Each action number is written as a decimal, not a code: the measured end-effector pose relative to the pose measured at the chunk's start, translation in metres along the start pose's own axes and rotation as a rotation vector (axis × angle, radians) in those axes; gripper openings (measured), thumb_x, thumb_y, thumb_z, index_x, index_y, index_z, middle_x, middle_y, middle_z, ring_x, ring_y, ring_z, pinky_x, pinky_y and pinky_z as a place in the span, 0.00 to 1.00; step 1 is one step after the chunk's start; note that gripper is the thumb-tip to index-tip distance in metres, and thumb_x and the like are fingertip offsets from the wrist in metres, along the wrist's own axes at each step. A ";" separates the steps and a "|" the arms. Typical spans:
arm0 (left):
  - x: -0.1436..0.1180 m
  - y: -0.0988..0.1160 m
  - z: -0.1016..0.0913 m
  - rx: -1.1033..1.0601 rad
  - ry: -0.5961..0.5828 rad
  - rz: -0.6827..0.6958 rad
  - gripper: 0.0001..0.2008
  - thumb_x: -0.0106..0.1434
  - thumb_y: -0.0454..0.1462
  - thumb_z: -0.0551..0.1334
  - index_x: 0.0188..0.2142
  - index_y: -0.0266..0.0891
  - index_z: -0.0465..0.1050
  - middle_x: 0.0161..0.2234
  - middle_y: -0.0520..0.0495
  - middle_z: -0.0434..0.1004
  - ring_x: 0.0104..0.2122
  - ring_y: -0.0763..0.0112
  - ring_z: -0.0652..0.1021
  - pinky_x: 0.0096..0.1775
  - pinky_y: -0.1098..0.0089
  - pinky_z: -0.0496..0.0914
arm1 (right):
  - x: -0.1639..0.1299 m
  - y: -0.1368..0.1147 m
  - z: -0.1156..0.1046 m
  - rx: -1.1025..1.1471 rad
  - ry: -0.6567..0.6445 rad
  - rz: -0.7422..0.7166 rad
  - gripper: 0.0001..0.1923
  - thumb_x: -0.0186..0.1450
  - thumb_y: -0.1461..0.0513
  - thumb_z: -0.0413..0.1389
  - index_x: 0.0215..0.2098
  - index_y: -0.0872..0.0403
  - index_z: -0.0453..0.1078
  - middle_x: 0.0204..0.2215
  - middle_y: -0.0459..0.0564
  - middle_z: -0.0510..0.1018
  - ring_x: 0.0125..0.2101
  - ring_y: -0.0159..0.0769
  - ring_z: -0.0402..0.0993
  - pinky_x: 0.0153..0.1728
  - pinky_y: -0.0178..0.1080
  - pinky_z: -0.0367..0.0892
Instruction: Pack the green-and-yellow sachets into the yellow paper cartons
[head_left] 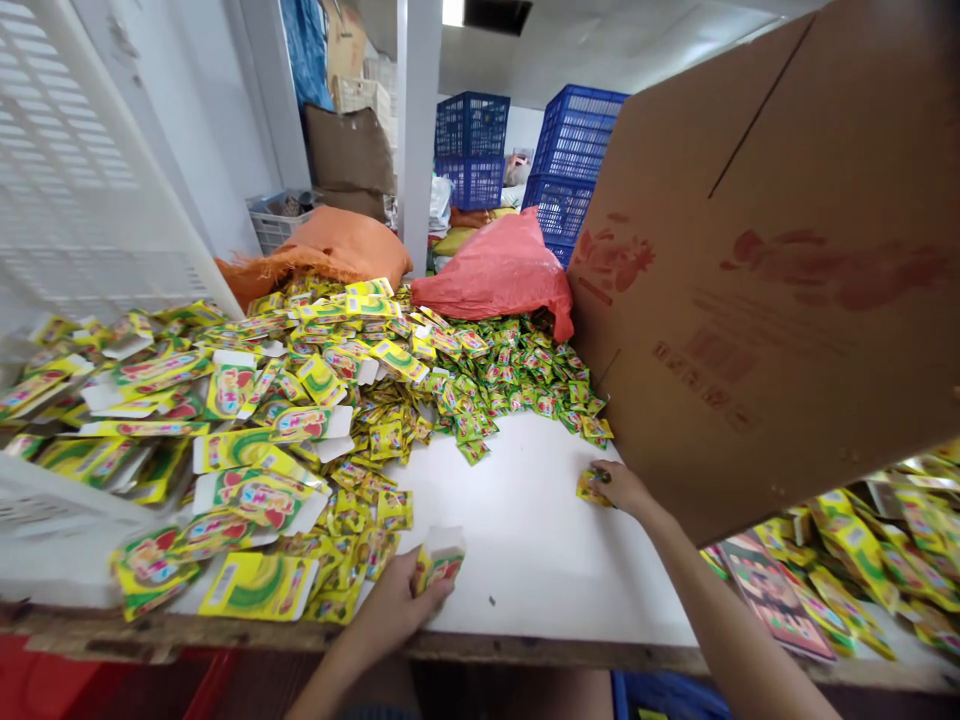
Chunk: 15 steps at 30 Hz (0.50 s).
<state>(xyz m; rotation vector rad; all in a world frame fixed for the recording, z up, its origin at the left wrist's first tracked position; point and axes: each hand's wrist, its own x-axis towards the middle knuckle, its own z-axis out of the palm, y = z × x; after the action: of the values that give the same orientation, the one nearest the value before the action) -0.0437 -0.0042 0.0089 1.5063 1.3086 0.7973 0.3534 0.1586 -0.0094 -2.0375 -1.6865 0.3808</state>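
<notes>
Two hands on the white table (pixel 525 540): the left hand (pixel 394 605) at about 6 o'clock is wrapped around a small open carton (pixel 441 558), and the right hand (pixel 622 487) out around 3 o'clock pinches one yellow sachet (pixel 589 488). Loads more sachets (pixel 495 375) are heaped at 12, flat cartons (pixel 247 480) at 9, and a big cardboard box (pixel 772 270) leans at 2.

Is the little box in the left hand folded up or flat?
Folded up. The box in the left hand has depth, with a white top flap standing up, unlike the flat cartons lying spread beside it.
</notes>
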 end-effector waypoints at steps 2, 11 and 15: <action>0.001 0.002 -0.001 0.007 0.007 0.005 0.13 0.55 0.43 0.59 0.36 0.37 0.72 0.32 0.48 0.78 0.33 0.65 0.74 0.37 0.71 0.68 | -0.002 0.004 -0.002 -0.010 -0.054 0.000 0.17 0.43 0.60 0.61 0.33 0.57 0.75 0.35 0.56 0.78 0.35 0.43 0.73 0.35 0.37 0.64; 0.002 -0.001 -0.003 -0.079 0.000 -0.017 0.15 0.54 0.43 0.61 0.38 0.37 0.73 0.34 0.47 0.78 0.35 0.64 0.75 0.39 0.70 0.68 | -0.032 -0.006 -0.007 0.040 -0.193 -0.039 0.15 0.47 0.58 0.58 0.32 0.57 0.71 0.29 0.52 0.77 0.29 0.38 0.72 0.30 0.36 0.64; 0.005 -0.004 -0.004 -0.211 0.034 -0.059 0.17 0.53 0.44 0.62 0.39 0.35 0.73 0.36 0.45 0.78 0.36 0.64 0.75 0.38 0.70 0.69 | -0.059 -0.033 -0.012 0.103 -0.198 -0.106 0.10 0.52 0.59 0.53 0.31 0.55 0.68 0.28 0.48 0.76 0.30 0.36 0.71 0.31 0.35 0.64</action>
<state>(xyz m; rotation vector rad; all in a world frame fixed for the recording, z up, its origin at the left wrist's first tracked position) -0.0476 0.0016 0.0061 1.2872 1.2465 0.8972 0.3188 0.1039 0.0131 -1.8786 -1.8418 0.6379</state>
